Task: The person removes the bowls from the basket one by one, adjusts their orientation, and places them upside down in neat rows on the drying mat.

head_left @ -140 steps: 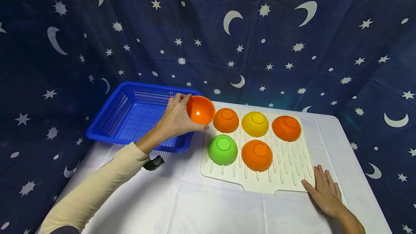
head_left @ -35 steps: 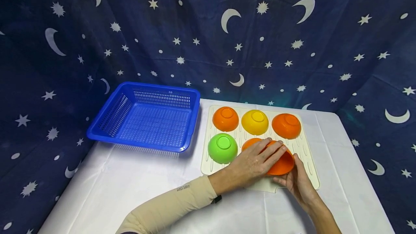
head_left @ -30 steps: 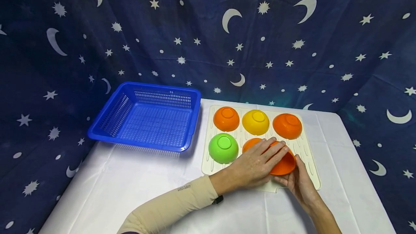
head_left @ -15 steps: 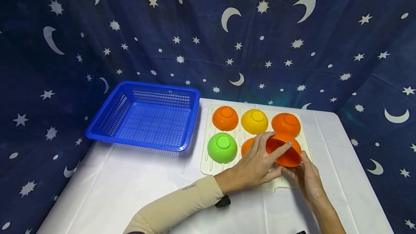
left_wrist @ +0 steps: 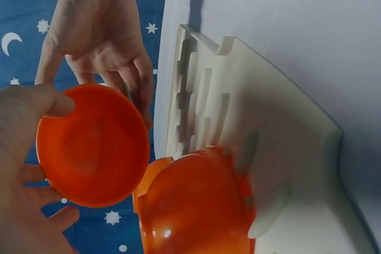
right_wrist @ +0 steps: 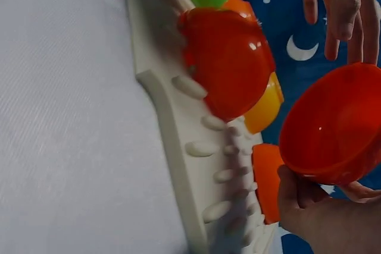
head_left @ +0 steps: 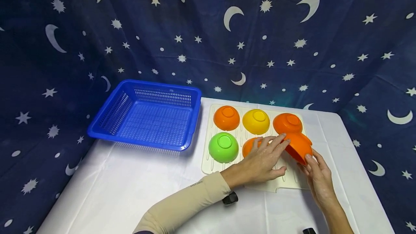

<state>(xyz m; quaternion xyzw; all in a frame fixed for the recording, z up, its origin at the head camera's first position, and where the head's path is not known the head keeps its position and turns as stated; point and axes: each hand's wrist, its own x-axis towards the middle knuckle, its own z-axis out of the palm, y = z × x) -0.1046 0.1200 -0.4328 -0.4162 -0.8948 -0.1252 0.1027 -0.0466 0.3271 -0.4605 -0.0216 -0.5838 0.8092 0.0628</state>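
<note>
In the head view my right hand (head_left: pixel 320 180) grips a small orange bowl (head_left: pixel 300 145) by its near rim, tipped over the right part of a cream drying mat (head_left: pixel 269 185). My left hand (head_left: pixel 260 161) reaches beside it, fingers extended with the tips at the bowl's left rim. The right wrist view shows right thumb and fingers holding the orange bowl (right_wrist: pixel 336 126), its hollow facing that camera. Upside down on the mat sit a green bowl (head_left: pixel 223 147), a yellow bowl (head_left: pixel 256 121) and several orange bowls (head_left: pixel 226 117); the front orange one (head_left: pixel 249 145) is partly covered by my left hand.
A blue perforated basket (head_left: pixel 139 143) with nothing in it stands at the back left of the white-covered table (head_left: pixel 136 180). Behind the table hangs a dark blue curtain (head_left: pixel 201 21) with moons and stars.
An orange bowl, held earlier by my left hand near the basket, came over to the mat, where both hands were on it. Lately it moved right and turned downward as my left fingers loosened.
</note>
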